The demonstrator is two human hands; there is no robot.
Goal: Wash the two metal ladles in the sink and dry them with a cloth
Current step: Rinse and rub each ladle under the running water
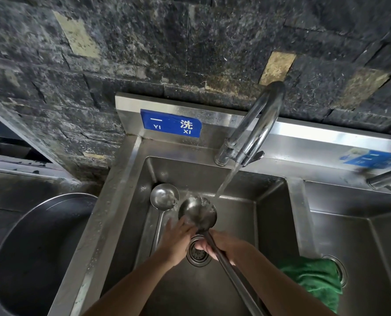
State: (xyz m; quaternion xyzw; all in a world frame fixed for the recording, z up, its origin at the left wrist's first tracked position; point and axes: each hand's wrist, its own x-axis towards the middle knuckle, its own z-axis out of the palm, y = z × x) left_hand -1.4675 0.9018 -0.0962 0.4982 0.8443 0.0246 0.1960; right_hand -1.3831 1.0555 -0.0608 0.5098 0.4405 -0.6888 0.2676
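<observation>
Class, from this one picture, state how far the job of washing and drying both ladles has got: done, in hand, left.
Done: nothing can be confirmed. In hand: the right hand grips the handle of one ladle under the running tap, and the left hand touches its bowl. Left: the second ladle lies in the sink; whether it is washed cannot be told. The green cloth lies unused, so both need drying.

Both my hands out in front, forearms bare.
My right hand curls around a ladle handle; my left hand reaches forward, fingers touching the ladle's bowl.
</observation>
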